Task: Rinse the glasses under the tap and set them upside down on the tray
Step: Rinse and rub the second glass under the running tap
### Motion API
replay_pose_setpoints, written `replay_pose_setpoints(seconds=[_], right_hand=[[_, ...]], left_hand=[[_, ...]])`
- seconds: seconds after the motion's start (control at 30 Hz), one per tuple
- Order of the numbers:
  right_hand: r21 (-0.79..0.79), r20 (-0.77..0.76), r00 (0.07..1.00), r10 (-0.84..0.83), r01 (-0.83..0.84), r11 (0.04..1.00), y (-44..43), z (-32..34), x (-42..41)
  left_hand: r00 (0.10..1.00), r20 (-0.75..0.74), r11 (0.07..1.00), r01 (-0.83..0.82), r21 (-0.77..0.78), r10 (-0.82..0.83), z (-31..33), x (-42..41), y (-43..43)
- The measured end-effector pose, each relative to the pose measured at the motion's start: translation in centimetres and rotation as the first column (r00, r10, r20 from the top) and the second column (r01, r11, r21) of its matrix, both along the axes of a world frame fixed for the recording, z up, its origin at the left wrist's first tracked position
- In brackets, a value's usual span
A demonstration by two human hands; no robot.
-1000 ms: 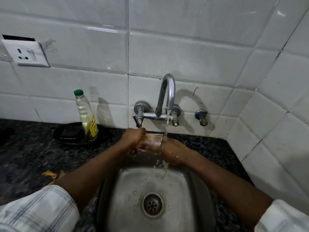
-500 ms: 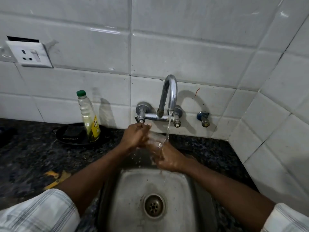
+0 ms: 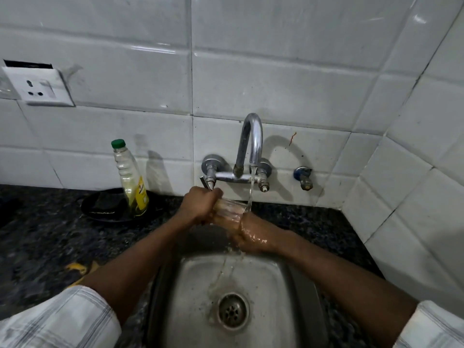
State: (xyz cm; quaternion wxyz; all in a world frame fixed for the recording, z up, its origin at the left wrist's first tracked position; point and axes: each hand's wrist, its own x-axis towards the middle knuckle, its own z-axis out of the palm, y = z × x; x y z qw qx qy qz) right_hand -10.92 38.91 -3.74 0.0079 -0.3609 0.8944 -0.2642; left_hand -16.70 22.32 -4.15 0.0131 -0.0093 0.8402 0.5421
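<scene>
Clear cylindrical glass (image 3: 232,209), one, lies sideways under one curved chrome tap (image 3: 251,139), left hand (image 3: 199,207) gripping its base, wet right hand (image 3: 252,237) beneath, grasp indiscernible.

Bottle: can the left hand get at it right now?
Probably yes, if it lets go first: the left hand grips the glass under the tap, but the bottle stands close on its left with nothing between.
</scene>
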Motion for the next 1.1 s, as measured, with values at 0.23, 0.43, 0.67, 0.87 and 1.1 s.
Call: replay_pose_setpoints(seconds=[0.23, 0.43, 0.67, 0.87, 1.1], right_hand=[[-0.14, 0.023, 1.0, -0.022, 0.025, 0.99, 0.0, -0.7, -0.7], [0.26, -0.507, 0.851, 0.135, 0.001, 0.966, 1.4, 0.2, -1.1], [-0.11, -0.227, 0.973, -0.047, 0.022, 0.994, -0.1, -0.7, -0.3], [-0.044, -0.17, 0.985, -0.022, 0.014, 0.999, 0.3, -2.1, -1.1], [0.202, -0.399, 0.916, -0.034, 0.125, 0.971, 0.8, -1.2, -1.4]], left_hand=[[0.97, -0.241, 0.982, 0.08, 0.171, -0.037, -0.6, 0.7, 0.1], [0.983, 0.185, 0.994, -0.002, -0.107, 0.021, 0.6, -0.2, 0.3], [0.963, -0.266, 0.995, -0.008, 0.104, 0.036, 0.2, 0.3, 0.0], [0.99, -0.113, 0.996, 0.091, 0.026, -0.087, 1.1, 0.3, -0.3], [0.997, -0.056, 0.945, 0.027, -0.325, -0.047, 1.9, -0.5, 0.0]])
